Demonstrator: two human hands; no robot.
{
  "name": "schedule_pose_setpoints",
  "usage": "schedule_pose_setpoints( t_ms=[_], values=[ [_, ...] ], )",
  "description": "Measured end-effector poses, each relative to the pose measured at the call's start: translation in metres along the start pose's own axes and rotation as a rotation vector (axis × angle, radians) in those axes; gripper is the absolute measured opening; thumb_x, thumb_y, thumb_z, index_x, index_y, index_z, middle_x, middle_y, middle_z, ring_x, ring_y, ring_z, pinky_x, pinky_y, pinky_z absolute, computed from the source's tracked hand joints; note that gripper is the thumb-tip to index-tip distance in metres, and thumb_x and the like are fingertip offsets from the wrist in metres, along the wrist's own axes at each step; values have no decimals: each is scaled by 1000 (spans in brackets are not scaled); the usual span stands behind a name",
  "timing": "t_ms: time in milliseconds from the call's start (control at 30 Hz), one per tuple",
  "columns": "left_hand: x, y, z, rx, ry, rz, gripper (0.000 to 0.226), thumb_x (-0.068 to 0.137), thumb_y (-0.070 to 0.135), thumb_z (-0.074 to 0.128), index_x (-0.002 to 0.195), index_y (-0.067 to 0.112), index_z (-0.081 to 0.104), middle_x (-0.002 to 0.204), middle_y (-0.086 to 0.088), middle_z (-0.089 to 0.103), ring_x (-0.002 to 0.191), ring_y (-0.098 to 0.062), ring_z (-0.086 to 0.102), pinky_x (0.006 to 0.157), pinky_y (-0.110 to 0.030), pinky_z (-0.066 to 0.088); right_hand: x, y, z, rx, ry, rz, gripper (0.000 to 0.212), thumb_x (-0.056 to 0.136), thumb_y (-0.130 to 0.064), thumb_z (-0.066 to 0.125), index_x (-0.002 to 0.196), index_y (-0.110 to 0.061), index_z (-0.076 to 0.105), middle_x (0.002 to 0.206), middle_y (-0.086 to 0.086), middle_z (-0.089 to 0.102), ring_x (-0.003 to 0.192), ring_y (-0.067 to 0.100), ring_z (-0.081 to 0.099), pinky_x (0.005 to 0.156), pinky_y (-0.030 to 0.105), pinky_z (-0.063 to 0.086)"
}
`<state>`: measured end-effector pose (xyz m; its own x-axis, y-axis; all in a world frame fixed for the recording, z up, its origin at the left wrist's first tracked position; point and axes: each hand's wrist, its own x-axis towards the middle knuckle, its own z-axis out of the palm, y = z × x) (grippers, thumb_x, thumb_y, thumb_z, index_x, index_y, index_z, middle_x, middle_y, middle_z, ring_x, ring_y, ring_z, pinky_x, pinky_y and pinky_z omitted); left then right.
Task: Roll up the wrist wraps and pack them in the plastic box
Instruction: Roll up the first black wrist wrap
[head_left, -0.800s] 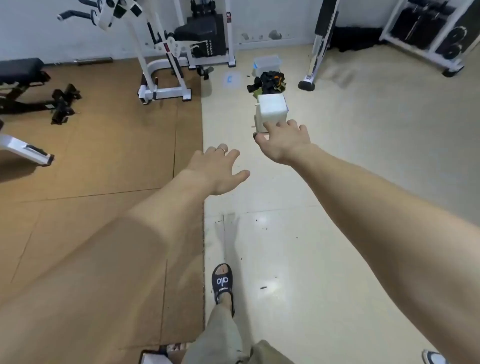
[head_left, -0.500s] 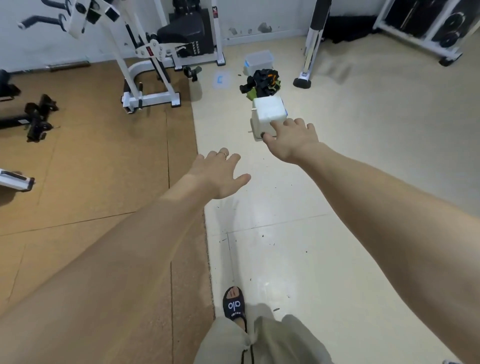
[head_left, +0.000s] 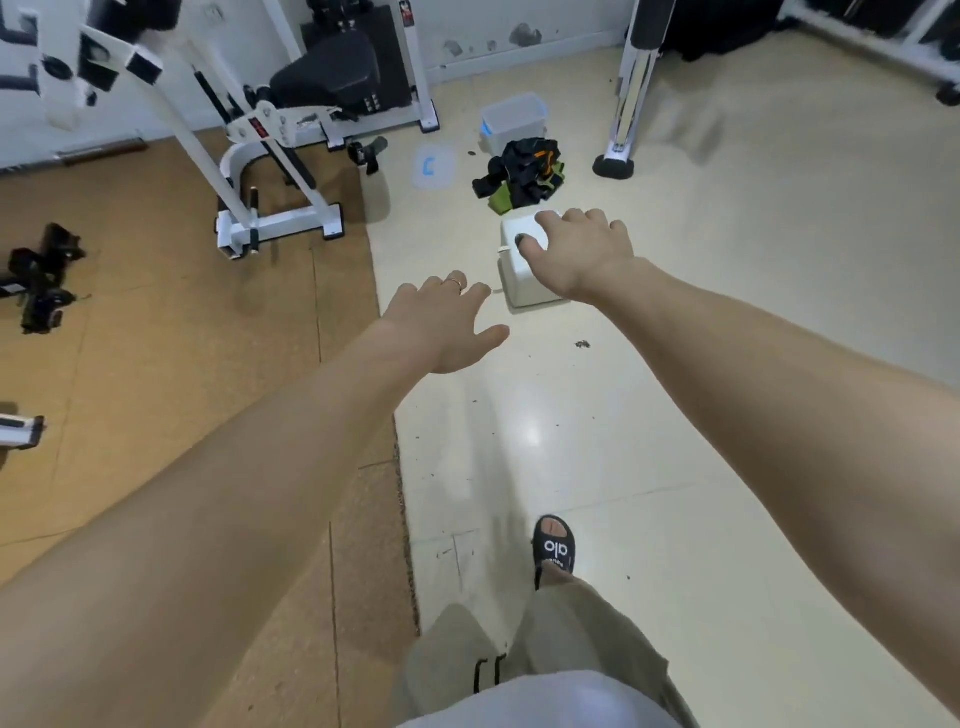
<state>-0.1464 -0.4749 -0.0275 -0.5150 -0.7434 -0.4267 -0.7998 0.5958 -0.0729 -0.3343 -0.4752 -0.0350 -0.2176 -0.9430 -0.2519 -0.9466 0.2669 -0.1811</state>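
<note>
Reaching forward, both hands are out ahead of the body over the floor, neither holding anything. Left hand (head_left: 447, 322): fingers spread and relaxed, palm down, above the seam where the brown mat (head_left: 171, 322) meets the pale floor (head_left: 727, 260). Right hand (head_left: 579, 249): fingers spread, overlapping the white block (head_left: 519, 265) in the view. Contact with the block cannot be confirmed from this angle; the hand may simply be passing in front of it.

Wraps (head_left: 524, 174): a loose, tangled heap of black, green and orange straps on the floor, just beyond the block. None look rolled. Box (head_left: 514, 119): clear plastic with a blue clip, standing open just behind the heap, near the far wall. Its lid (head_left: 434, 166) seems to lie on the floor to the left of the heap. Judgement: box and heap sit together so rolled wraps can go straight in without a carry.

One sandalled foot (head_left: 555, 545) is forward on the pale floor, which reads as a stride toward the heap. Judgement: task not yet begun; arms are extended for the approach, hands opened ready to gather. The low block beside the heap would suit as a seat for working at floor level.

White gym frame (head_left: 270, 171) stands far left, well apart.
</note>
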Motion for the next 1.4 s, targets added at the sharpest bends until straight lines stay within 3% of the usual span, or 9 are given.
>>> schedule_pose_setpoints(
  t_ms=[400,600,833,1133,1400],
  values=[
    [250,-67,-102,-51,17,-32,68,104,64,28,157,22,30,163,-9,30,143,-31,37,113,-48,34,280,27,-75,0,-13,-63,55,104,-51,25,145,-20,45,145,14,49,137,35,39,110,50,28],
    [402,-120,-145,-66,-3,5,66,104,62,31,156,22,31,163,-10,30,144,-32,36,113,-48,33,429,43,-98,-5,3,1,52,103,-52,27,137,-20,50,140,13,53,134,34,41,107,48,30],
    [539,-150,-208,-71,-44,54,65,103,62,32,153,21,35,159,-11,35,142,-32,39,112,-48,34,569,76,-148,-2,-33,68,53,105,-49,25,143,-19,46,145,16,50,137,35,39,109,47,28],
    [727,-151,-275,-157,-41,-74,61,104,60,33,152,22,38,154,-10,41,139,-32,41,109,-46,33,781,131,-182,-17,-53,-77,57,105,-49,25,151,-21,40,151,14,46,141,33,35,113,47,27],
    [859,-168,-314,-201,-53,-192,61,105,58,35,151,19,38,147,-9,46,130,-32,49,104,-43,35,937,159,-187,-33,-191,-193,57,105,-46,23,154,-21,38,152,14,46,141,34,35,116,50,26]
  ],
)
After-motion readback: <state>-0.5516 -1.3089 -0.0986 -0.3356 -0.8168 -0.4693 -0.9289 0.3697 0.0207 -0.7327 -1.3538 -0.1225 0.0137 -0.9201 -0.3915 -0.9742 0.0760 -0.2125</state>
